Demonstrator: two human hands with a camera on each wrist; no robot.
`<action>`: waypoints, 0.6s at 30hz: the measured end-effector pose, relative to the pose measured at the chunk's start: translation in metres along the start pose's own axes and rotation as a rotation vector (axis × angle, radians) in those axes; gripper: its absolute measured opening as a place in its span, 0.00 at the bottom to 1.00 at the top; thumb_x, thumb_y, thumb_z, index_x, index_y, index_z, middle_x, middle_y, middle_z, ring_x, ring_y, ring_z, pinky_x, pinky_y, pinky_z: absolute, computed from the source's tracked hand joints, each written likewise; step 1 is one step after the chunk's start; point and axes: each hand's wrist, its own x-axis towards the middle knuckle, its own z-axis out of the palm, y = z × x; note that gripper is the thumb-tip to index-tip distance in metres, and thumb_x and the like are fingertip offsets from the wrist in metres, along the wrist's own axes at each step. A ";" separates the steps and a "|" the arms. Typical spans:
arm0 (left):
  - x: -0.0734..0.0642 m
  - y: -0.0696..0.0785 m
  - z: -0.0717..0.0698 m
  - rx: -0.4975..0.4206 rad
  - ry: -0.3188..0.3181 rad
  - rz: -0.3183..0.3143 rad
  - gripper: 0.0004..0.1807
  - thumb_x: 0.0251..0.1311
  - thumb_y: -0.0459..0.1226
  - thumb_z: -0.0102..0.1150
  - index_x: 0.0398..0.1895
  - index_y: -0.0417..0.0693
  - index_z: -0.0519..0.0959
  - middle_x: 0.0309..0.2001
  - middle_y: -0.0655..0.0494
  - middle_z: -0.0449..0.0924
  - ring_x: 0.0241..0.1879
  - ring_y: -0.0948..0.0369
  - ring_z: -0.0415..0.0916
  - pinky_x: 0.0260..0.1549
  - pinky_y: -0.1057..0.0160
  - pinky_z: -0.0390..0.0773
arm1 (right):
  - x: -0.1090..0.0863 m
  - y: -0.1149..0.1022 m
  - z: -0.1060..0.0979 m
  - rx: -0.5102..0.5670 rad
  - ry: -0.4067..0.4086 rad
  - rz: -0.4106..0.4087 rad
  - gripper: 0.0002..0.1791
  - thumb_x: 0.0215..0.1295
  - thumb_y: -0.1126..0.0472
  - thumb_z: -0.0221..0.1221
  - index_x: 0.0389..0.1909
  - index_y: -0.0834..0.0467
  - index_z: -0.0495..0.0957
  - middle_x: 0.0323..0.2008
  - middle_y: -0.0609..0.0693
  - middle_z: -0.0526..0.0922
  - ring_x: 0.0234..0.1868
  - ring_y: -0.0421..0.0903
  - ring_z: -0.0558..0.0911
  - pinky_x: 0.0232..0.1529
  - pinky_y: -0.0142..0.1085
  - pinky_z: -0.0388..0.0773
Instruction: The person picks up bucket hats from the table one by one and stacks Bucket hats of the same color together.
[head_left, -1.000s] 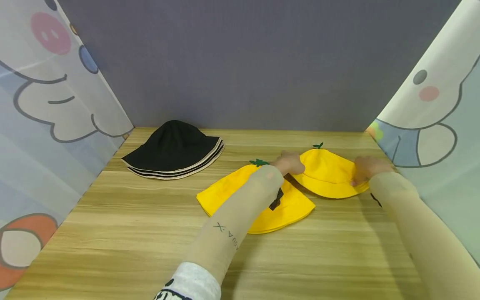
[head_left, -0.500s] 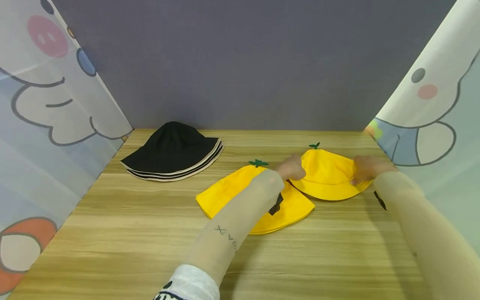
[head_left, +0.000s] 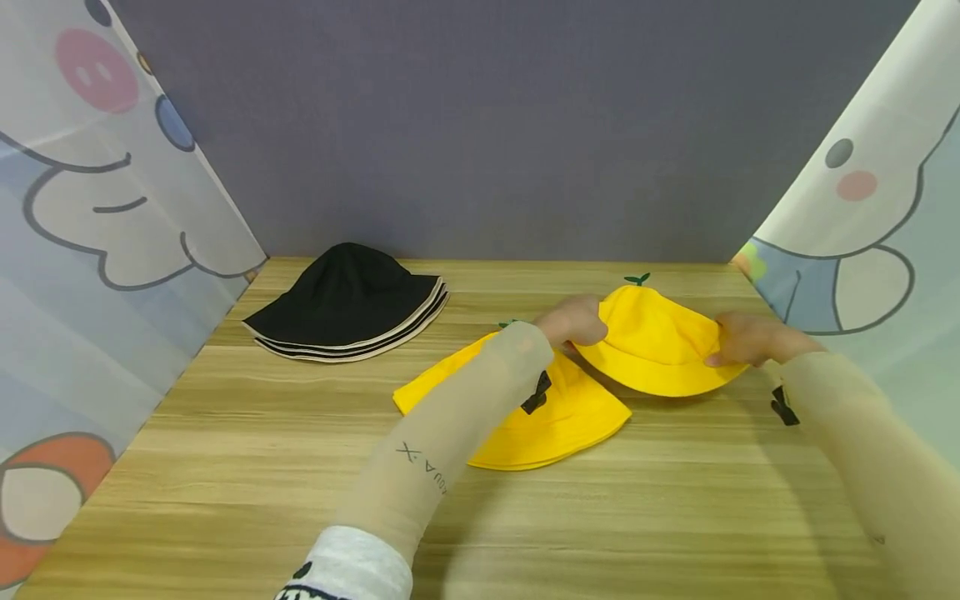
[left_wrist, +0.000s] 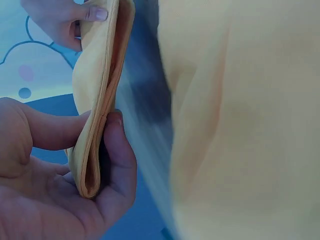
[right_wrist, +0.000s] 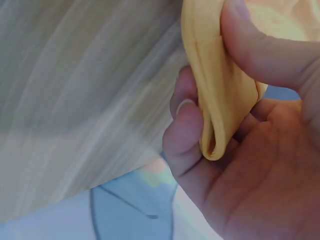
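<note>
A yellow bucket hat [head_left: 660, 342] with a green sprout on its crown is held at both sides on the right part of the table. My left hand [head_left: 573, 321] grips its left edge; in the left wrist view the folded brim [left_wrist: 95, 145] lies between thumb and fingers. At the opposite edge my right hand [head_left: 742, 337] pinches the brim, whose fold [right_wrist: 215, 115] shows between thumb and curled fingers in the right wrist view. Another yellow hat [head_left: 547, 425], apparently layered at its brim, lies flat below my left forearm, which hides part of it.
At the back left, black bucket hats [head_left: 348, 300] with pale brim edges sit nested in a stack. A grey panel [head_left: 480, 133] closes off the back of the wooden table [head_left: 262, 483]. Cartoon-printed curtains [head_left: 847, 225] hang at both sides.
The held yellow hat has risen slightly, its sprout and crown now higher in the head view. Both hands keep their grip on it. The black hats stay put.
</note>
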 end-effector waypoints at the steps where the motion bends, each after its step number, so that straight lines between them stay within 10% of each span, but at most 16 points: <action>1: -0.002 0.000 -0.003 0.011 0.001 0.001 0.12 0.75 0.35 0.46 0.57 0.43 0.71 0.21 0.57 0.61 0.11 0.62 0.55 0.18 0.64 0.74 | -0.001 -0.002 -0.001 -0.007 0.003 -0.013 0.36 0.65 0.57 0.68 0.55 0.80 0.62 0.34 0.61 0.73 0.24 0.48 0.72 0.25 0.40 0.77; 13: -0.035 -0.035 -0.030 0.087 -0.018 0.027 0.19 0.72 0.31 0.45 0.63 0.41 0.73 0.22 0.56 0.58 0.16 0.63 0.44 0.21 0.63 0.61 | -0.008 -0.047 -0.002 -0.016 0.006 -0.097 0.40 0.65 0.51 0.68 0.60 0.78 0.63 0.36 0.56 0.76 0.25 0.48 0.75 0.27 0.41 0.77; 18: -0.058 -0.051 -0.042 0.078 -0.016 0.051 0.29 0.69 0.29 0.45 0.74 0.45 0.65 0.39 0.52 0.72 0.24 0.60 0.59 0.34 0.60 0.70 | -0.009 -0.065 0.003 -0.026 0.051 -0.152 0.39 0.63 0.51 0.70 0.59 0.78 0.66 0.41 0.60 0.79 0.35 0.52 0.77 0.38 0.46 0.78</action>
